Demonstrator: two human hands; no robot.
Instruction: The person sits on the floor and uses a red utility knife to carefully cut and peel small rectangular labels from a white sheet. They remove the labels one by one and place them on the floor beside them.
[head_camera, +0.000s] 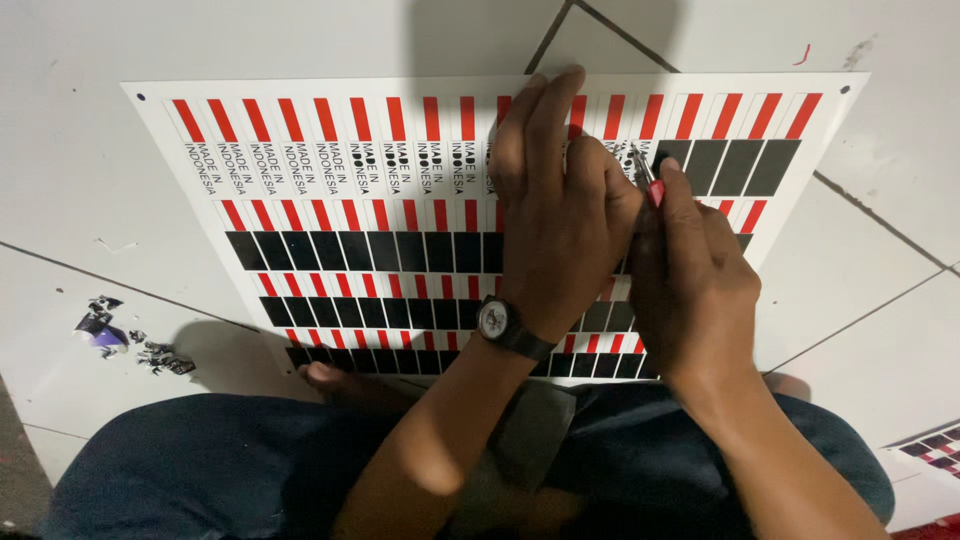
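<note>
white tiled floor (80, 150), foil scraps (120, 338)

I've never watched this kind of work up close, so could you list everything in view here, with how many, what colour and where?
Sticker sheet: one, white with rows of red stripes and black rectangles, flat on the floor under both hands.
Floor tiles: several, white with dark joints, all around the sheet.
Scraps: a small pile, dark and shiny, on the floor left of the sheet.
Second printed sheet: one corner only, at the right edge.
Small tool: one, metal tip with a red part, pinched in the right hand.
Wristwatch: one, dark strap, on the left wrist.
Trousers: dark blue, along the bottom.
Left hand: pressing on the sheet.
Right hand: gripping the tool beside it.
</note>
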